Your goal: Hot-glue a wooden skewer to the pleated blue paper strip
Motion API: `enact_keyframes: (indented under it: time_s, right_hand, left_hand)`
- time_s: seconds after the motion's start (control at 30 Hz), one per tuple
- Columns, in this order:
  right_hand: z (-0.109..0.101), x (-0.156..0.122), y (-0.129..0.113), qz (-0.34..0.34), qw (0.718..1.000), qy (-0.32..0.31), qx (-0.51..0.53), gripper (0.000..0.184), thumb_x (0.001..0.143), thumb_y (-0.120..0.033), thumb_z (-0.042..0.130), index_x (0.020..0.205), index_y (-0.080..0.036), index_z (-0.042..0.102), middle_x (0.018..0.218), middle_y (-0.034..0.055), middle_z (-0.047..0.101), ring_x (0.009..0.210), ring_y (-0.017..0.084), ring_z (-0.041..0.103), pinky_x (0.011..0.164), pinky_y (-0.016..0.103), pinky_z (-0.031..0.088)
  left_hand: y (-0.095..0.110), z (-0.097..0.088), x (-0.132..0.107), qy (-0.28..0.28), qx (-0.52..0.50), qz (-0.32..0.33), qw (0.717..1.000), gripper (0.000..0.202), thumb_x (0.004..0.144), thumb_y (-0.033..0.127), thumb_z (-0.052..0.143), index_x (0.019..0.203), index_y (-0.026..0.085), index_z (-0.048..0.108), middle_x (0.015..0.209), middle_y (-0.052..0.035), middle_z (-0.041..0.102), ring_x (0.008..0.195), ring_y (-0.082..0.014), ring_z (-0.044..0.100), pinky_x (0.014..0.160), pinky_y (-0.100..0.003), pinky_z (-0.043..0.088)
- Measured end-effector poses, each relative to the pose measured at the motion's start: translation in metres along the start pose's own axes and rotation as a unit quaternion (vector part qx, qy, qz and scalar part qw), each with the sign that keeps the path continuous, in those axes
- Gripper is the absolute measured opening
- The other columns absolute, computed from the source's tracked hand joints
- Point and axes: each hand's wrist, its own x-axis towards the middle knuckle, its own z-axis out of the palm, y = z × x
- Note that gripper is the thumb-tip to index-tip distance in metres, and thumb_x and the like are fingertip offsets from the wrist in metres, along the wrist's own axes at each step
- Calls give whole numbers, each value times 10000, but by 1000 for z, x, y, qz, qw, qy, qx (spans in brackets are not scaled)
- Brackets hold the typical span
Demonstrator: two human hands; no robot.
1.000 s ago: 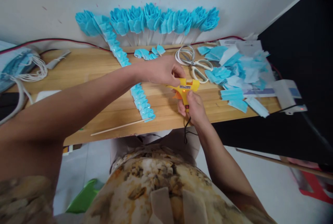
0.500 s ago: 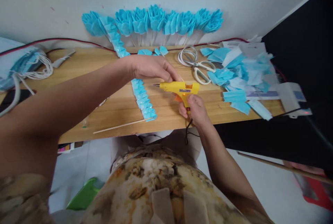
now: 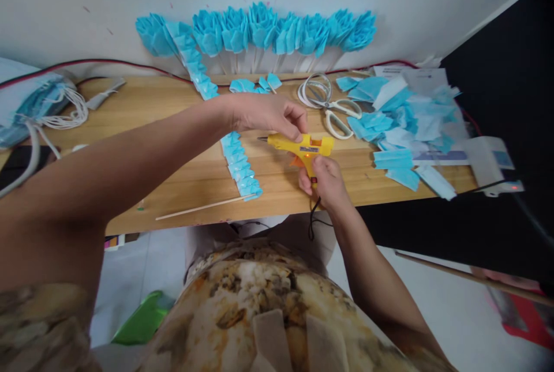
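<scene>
a long wooden counter [image 3: 151,112] runs along a white wall, seen from above by a seated person. a row of pleated blue paper-like flowers [image 3: 277,32] on pale stems leans against the wall. at the right end lies a loose pile of blue and white cut scraps [image 3: 402,112], straight on the wood and not in any box or tray. a pleated blue strip [image 3: 238,158] trails from the wall to the front edge of the counter. at the far left sits a bundle of blue face masks [image 3: 43,106] with white ear loops.

both arms reach to the middle. the right hand [image 3: 326,179] is closed around the grip of a yellow hot glue gun [image 3: 303,146], which is held just above the counter, nozzle pointing left, just right of the strip. the left hand [image 3: 268,115] pinches the top of the barrel with fingertips and thumb, the other fingers loosely curled. a small orange lamp glows on the gun, so it is probably hot. the step in hand looks like steadying or adjusting the gun; working with it calls for keeping fingers off the metal tip.

white-handled scissors [image 3: 331,109] lie just behind the gun. a thin wooden skewer [image 3: 203,208] lies near the front edge, its tip at the strip's end.
</scene>
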Motion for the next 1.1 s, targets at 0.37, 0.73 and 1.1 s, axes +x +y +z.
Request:
enact_keyframes:
  time_s: [0.37,0.73,1.1]
  right_hand:
    - [5,-1,-12,11,999,12,39,606,839,-788,667,685,-212,554,430,-69,462,335,64,346,392,235,264]
    - [7,1,-16,23,998,25,55,630,788,-826,685,813,-197,648,426,-91,434,324,67,321,386,250,251]
    - [11,1,-19,22,998,52,27,670,789,-882,612,810,-214,639,438,-83,431,340,88,359,397,266,294]
  left_hand:
    - [14,-6,-19,-58,-22,-5,998,445,790,310,650,1191,127,714,1045,-4,770,1156,-211,653,1032,-345,492]
    - [12,-8,-18,-46,95,12,994,539,820,342,608,1350,270,679,1169,89,753,1305,-222,613,1089,-348,471]
    - [5,8,-4,66,140,48,987,439,766,308,681,1195,231,730,1095,46,746,1210,-222,650,1031,-273,500]
